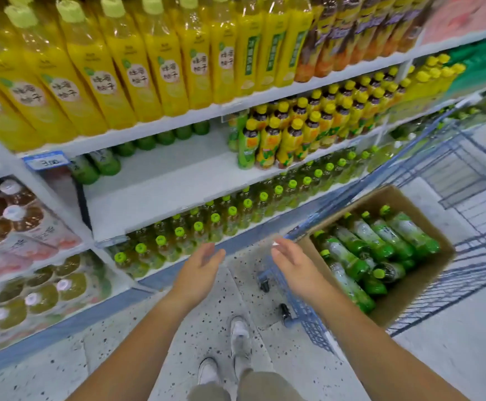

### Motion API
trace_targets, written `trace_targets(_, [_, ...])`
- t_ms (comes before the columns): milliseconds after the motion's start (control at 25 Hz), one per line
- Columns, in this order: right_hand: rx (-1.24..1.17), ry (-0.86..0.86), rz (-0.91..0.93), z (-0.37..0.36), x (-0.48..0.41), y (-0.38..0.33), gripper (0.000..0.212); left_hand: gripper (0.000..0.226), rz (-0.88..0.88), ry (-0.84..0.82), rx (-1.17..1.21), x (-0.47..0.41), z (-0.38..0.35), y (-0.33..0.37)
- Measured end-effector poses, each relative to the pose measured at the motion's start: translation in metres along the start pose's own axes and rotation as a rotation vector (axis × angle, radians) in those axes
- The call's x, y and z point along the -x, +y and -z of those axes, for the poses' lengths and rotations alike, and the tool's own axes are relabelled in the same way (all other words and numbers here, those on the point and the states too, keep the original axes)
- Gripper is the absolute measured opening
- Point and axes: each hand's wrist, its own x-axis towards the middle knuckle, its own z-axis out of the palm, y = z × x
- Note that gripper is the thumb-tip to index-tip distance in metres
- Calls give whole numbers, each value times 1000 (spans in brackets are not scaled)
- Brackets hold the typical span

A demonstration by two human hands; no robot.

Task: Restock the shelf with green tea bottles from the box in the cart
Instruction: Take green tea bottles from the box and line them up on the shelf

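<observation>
Middle shelf (163, 180): board bare from the left upright to the yellow-capped bottles (288, 137), with a row of green bottles (106, 163) along the back edge only. Speckled floor (244, 287) lies open between the shelving and the blue wire cart (473, 256). The open cardboard box (427, 287) sits in the cart with green tea bottles (380, 241) lying in it; left hand (200, 267) and right hand (291, 264) hover apart beside it, fingers straight, holding nothing.

Green tea bottles (380, 250) flat in box (427, 279)

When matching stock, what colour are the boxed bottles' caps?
Yellow-green caps, clearest in the head view.
</observation>
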Motion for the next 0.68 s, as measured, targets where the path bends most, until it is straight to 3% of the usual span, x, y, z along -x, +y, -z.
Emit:
trace_targets(320, [-143, 338, -176, 108, 92, 80, 44, 54, -47, -301, -41, 33, -137, 34])
trace_targets(680, [-154, 305, -244, 272, 65, 174, 48, 59, 59, -336, -98, -5, -325, 80])
